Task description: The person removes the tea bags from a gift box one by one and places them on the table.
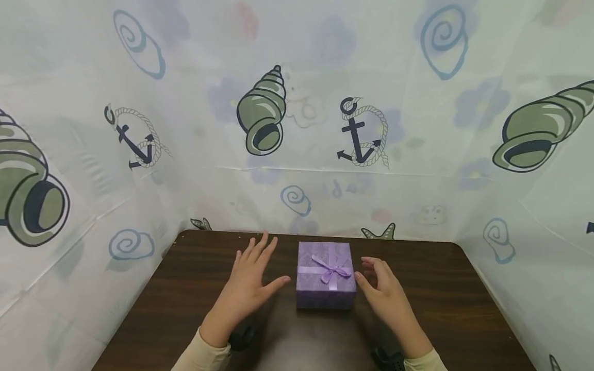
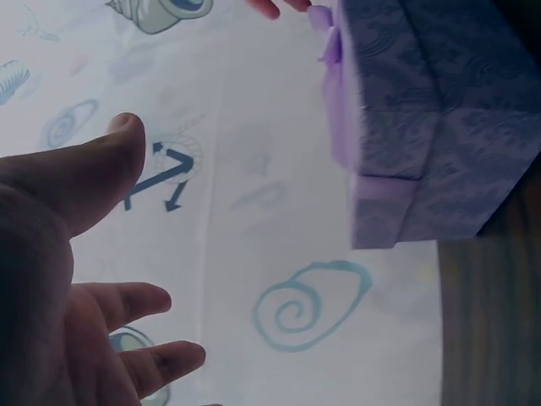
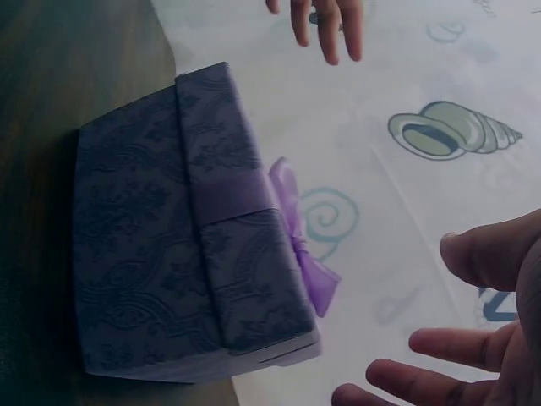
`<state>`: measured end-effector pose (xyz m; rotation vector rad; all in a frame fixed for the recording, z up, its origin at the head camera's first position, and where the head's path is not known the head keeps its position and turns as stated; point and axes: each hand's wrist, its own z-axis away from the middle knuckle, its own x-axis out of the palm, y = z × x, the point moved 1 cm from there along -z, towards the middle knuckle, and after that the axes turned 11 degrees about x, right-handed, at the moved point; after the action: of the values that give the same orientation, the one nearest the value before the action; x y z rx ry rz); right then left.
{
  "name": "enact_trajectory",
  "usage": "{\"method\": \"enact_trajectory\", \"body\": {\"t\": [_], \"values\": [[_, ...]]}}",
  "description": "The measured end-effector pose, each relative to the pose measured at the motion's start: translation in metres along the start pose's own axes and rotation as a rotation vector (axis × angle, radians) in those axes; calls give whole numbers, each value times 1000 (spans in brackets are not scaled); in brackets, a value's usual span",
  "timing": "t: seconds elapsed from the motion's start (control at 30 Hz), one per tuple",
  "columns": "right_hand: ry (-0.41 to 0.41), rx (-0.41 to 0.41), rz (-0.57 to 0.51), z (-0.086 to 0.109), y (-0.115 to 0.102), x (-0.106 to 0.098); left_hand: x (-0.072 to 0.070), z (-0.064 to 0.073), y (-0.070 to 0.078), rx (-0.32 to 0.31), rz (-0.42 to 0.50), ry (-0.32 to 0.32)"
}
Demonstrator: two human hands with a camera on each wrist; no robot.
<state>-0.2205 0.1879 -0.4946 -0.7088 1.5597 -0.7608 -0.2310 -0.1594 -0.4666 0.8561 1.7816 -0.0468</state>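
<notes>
A purple gift box (image 1: 308, 260) with a patterned surface stands on the dark wooden table. Its lid carries a lilac ribbon tied in a bow (image 1: 332, 272). My left hand (image 1: 250, 286) is to the left of the box, fingers spread and apart from it. On the other side, my right hand (image 1: 382, 293) is close to the box's right edge with its fingers slightly bent; in the right wrist view a gap shows between them. The left wrist view shows the box (image 2: 439, 127) beyond the left thumb. In the right wrist view, the lid seam of the box (image 3: 144, 245) is visible.
The brown table (image 1: 209, 268) reaches back to a white cloth backdrop (image 1: 195, 196) printed with shells, anchors and starfish. The same cloth hangs along both sides. A dark strap (image 1: 389, 359) sits at the right wrist.
</notes>
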Motion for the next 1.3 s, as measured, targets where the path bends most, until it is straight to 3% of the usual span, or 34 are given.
{"method": "enact_trajectory", "body": {"t": [0.2,0.3,0.53,0.8,1.0,1.13,1.3], "values": [[-30,38,27,-3,4,6,12,0,-3,-76,142,-24],[-47,40,35,-4,4,9,17,-3,-2,-108,154,-36],[-80,59,58,-4,5,15,36,-11,0,-84,148,-65],[-79,41,170,-2,10,29,61,-6,-3,-102,289,-153],[-65,18,217,2,12,35,75,-2,-2,-70,276,-189],[-81,26,198,1,12,35,80,-4,-3,-47,243,-155],[-76,3,249,-1,13,37,81,-6,-5,-60,244,-138]]}}
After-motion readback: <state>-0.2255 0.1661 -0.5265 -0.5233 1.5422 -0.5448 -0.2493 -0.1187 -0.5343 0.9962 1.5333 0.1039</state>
